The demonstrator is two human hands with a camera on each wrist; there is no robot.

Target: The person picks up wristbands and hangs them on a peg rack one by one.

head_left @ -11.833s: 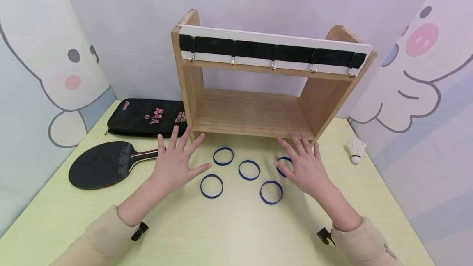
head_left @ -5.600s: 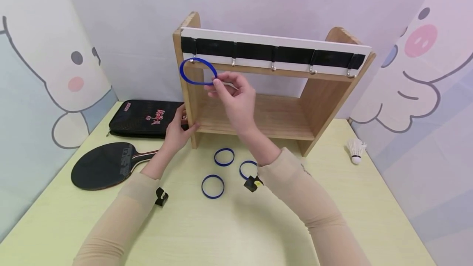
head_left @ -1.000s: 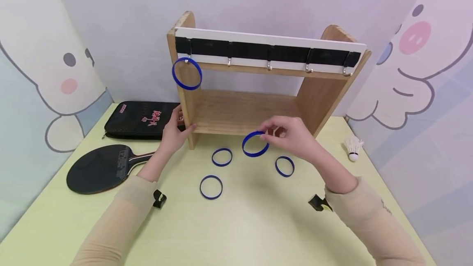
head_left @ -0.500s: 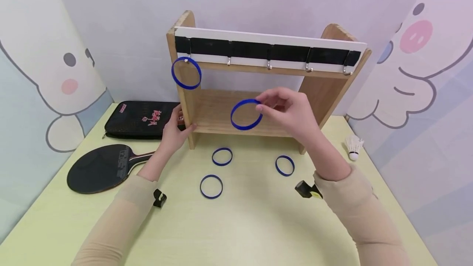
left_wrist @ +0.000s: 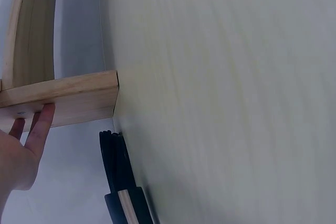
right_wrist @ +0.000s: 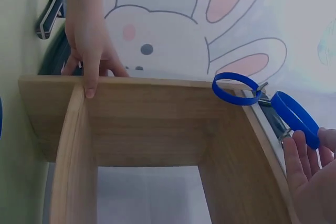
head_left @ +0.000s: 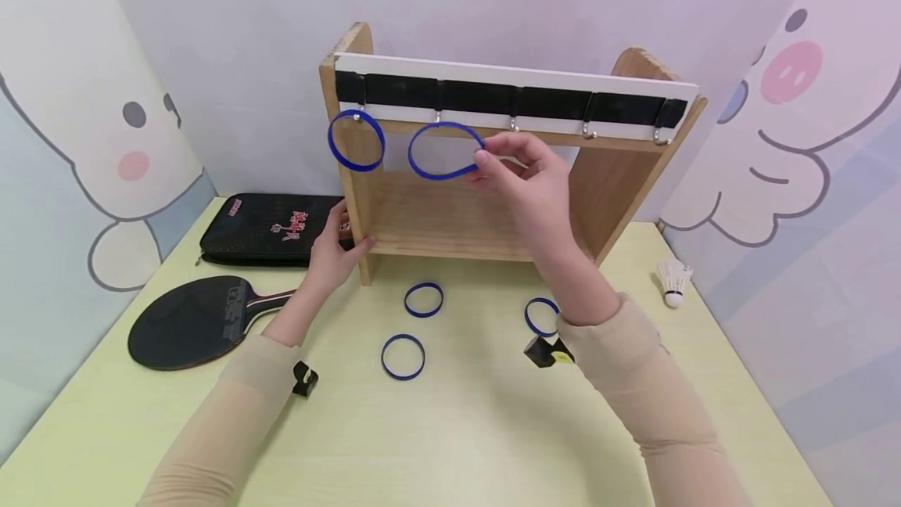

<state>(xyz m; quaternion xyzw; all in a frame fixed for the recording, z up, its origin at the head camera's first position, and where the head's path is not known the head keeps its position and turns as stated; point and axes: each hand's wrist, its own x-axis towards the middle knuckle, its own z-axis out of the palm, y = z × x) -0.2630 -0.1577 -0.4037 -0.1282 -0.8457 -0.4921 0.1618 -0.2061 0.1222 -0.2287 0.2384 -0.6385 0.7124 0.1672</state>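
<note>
My right hand [head_left: 531, 186] pinches a blue silicone wristband [head_left: 439, 177] between thumb and fingers, just in front of and below the second hook [head_left: 438, 115] from the left. In the right wrist view this wristband [right_wrist: 295, 118] is beside a hook; whether it touches cannot be told. Another wristband [head_left: 360, 169] hangs on the leftmost hook. With the thumb at the front and fingers on the outer side, my left hand [head_left: 329, 258] grips the left panel of the wooden shelf [head_left: 450, 217]. Three more wristbands lie on the table: two left [head_left: 424, 314] [head_left: 403, 378], one right [head_left: 528, 321].
A white board [head_left: 479, 71] with a black strip and several metal hooks runs along the shelf's upper front. To the left lie a black case [head_left: 260, 229] and a table tennis bat [head_left: 186, 323]. A shuttlecock [head_left: 673, 282] lies far right on the table [head_left: 450, 429].
One wristband went onto the leftmost hook earlier. Over the last second, my right hand has raised another from above the table up to the second hook. The left hand keeps its grip.
</note>
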